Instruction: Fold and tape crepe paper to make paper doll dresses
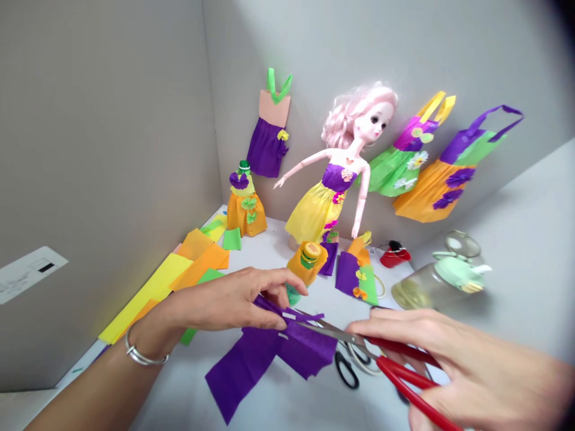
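Observation:
My left hand (251, 299), a silver bangle on its wrist, pinches a piece of purple crepe paper (247, 371) between thumb and fingers. The paper hangs in wide flaps below the fingertips, with a narrow strip at its top edge. My right hand (444, 359) is closed round the red handles of a pair of scissors (359, 342). Their blades reach left into the purple paper, close to my left thumb. Just beyond my left fingers stands a small bottle (309, 256) with an orange paper wrap. Black-handled scissors (347, 370) lie under the blades.
A pink-haired doll (354, 143) in a paper dress stands behind. Paper dresses (269, 143) hang on the wall. Yellow and orange paper sheets (157, 281) lie left. A clear jug (431, 284) and a small red bucket (395, 256) are at right.

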{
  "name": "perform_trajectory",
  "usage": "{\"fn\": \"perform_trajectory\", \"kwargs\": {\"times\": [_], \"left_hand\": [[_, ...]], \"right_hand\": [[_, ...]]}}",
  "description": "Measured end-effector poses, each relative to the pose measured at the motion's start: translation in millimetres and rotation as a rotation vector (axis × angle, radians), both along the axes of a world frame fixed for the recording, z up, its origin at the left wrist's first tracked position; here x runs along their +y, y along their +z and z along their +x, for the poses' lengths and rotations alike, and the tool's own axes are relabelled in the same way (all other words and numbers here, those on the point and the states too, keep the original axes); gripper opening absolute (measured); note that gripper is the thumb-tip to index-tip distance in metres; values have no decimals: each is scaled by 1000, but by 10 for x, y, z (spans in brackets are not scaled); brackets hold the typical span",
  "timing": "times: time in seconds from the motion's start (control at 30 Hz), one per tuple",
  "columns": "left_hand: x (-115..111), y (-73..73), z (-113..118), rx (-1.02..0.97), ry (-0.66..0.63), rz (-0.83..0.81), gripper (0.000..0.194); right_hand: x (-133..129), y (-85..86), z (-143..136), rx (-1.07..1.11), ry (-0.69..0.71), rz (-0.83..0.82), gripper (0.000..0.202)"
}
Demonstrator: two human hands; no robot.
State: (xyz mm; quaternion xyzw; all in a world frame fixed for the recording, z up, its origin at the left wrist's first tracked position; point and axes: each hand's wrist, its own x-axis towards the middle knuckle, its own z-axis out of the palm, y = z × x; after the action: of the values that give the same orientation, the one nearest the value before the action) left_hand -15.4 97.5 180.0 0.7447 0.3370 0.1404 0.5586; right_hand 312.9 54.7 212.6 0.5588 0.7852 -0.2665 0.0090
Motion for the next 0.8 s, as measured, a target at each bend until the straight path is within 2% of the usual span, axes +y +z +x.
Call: {"fn": "perform_trajectory", "kwargs": {"times": [0.1,0.17,0.4,0.63,0.8], "left_hand": [[-4,-2,26,-22,-8,2,40],[-5,4,38,-24,-13,2,40],[4,30,56,-28,-25,26,40],[8,41,70,-22,-39,39,38],[24,35,72,-12,-46,30,38]], "right_hand": [[-6,37,-82,-40,17,-162,76],[-3,62,-141,-47,15,-193,76],[3,122,-262,-92,34,-180,78],[46,92,-252,-129,70,-173,79],[74,73,-218,-73,135,-127,72]]}}
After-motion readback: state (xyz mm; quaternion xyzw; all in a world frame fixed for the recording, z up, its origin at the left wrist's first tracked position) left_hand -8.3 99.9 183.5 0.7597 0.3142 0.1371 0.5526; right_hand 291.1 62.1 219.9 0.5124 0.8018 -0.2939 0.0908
